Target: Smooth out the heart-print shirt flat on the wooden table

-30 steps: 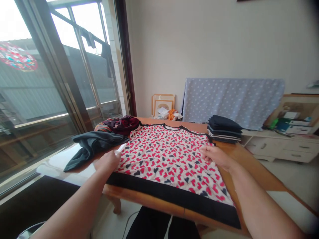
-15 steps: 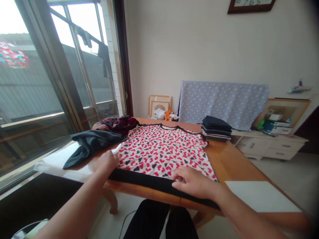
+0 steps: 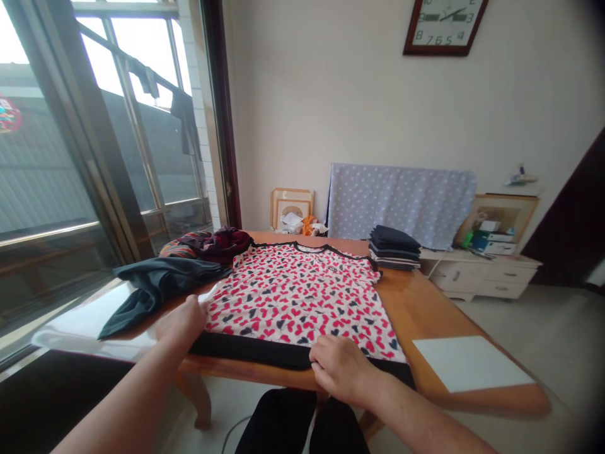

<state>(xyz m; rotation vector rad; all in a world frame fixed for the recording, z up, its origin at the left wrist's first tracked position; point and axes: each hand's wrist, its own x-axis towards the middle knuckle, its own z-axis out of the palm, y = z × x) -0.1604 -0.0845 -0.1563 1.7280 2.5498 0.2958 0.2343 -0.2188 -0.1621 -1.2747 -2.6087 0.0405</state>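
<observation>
Wooden table (image 3: 401, 306) before a pale wall (image 3: 302, 94), viewed remotely: I see the heart-print shirt (image 3: 302, 296) spread flat, left hand (image 3: 182, 320) at its left edge, right hand (image 3: 341, 369), fingers curled, on its black hem (image 3: 250, 350); whether either grips cloth, I cannot tell.

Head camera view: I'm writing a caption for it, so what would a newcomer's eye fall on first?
Probably the red-and-black heart-print top, spread across the wooden table, with the right hand at its black hem and the left hand by its left edge. Next might come the pale polka-dot cloth draped beyond the table, then the dark-framed clock, cut off by the picture's top edge.
</observation>
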